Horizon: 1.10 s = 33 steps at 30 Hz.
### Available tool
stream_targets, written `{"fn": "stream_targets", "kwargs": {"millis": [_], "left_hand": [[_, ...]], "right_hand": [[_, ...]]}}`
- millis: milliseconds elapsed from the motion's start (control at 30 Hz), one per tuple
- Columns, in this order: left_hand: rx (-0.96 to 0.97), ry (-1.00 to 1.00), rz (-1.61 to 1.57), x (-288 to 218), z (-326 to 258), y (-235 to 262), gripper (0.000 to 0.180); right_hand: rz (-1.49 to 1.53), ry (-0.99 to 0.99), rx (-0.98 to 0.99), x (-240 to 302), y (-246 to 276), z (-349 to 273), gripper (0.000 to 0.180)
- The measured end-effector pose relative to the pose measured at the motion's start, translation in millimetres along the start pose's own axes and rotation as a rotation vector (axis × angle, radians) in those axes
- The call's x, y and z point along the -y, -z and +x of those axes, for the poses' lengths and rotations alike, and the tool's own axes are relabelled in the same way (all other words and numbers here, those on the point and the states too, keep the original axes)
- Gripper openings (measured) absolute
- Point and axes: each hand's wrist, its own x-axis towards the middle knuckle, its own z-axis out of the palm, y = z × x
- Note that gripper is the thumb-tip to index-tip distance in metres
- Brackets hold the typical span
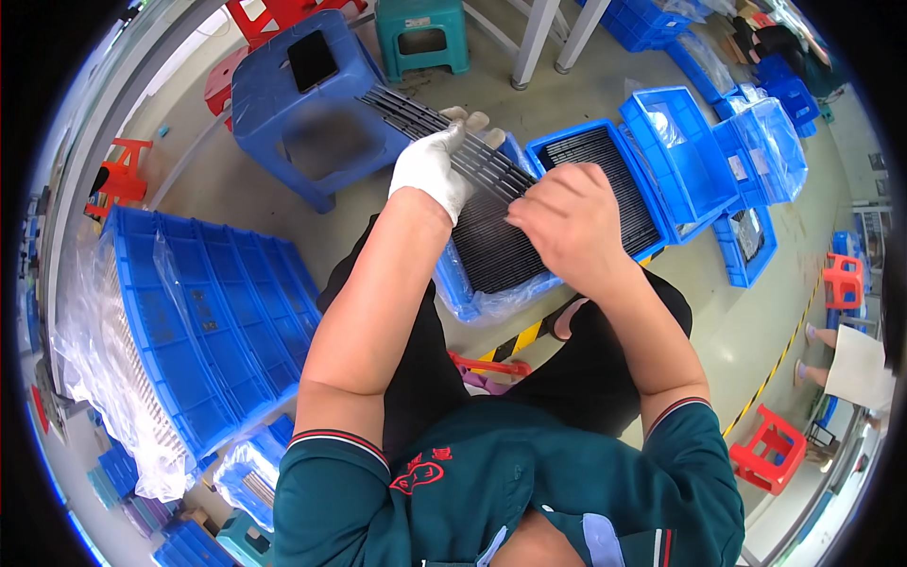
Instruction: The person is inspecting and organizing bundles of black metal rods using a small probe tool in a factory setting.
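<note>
Strips: a bundle of dark strips (402,111) is held above the near bin, slanting from far left to near right.
Left hand: the gloved left hand (435,168) has its fingers wrapped around the bundle's middle.
Right hand: the bare right hand (573,225) has its fingers curled at the bundle's near right end; I cannot tell whether they grip it or only touch.
Near bin: blue, film-lined, filled with rows of dark strips; the near bin (453,288) is partly covered by the hands and bundle.
Far bin: the far bin (567,134), just right of it, also holds rows of strips, partly behind the right hand.
Right side: an open bin (675,151) stands beside the far bin; a low bin (742,250) and a film-covered bin (775,142) lie further right.
Left side: a tall bin stack (213,321) with clear film (104,369) stands near the left leg.
Far left: a blue stool (269,104) carries a phone (312,60); a green stool (420,14) stands beyond, left of white table legs (536,42).
Floor: the pale floor (727,331) bears yellow-black tape (515,345).
Room: a red stool (770,452) stands at near right; another person (855,369) is at the right edge.
</note>
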Motion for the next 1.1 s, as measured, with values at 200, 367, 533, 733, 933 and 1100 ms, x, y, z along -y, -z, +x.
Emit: {"fn": "stream_targets", "kwargs": {"millis": [200,367,533,733,933,1100], "left_hand": [[0.011,0.019,-0.029,-3,6,-2,0.011],[-0.004,0.038,-0.023,-1,7,-5,0.009],[-0.124,0.082,0.233,10,32,14,0.008],[-0.123,0.372,0.604,46,81,82,0.008],[-0.184,0.694,0.996,114,110,156,0.015],[-0.196,0.854,1.068,151,130,213,0.006]], "right_hand": [[0.07,-0.094,0.037,-16,-9,-1,0.01],[0.124,-0.086,-0.064,-14,2,3,0.011],[0.27,-0.381,-0.219,-20,26,3,0.011],[0.186,-0.332,-0.237,-38,33,-17,0.012],[0.132,-0.337,-0.178,-44,58,-28,0.009],[0.041,-0.275,-0.197,-46,70,-38,0.009]]}}
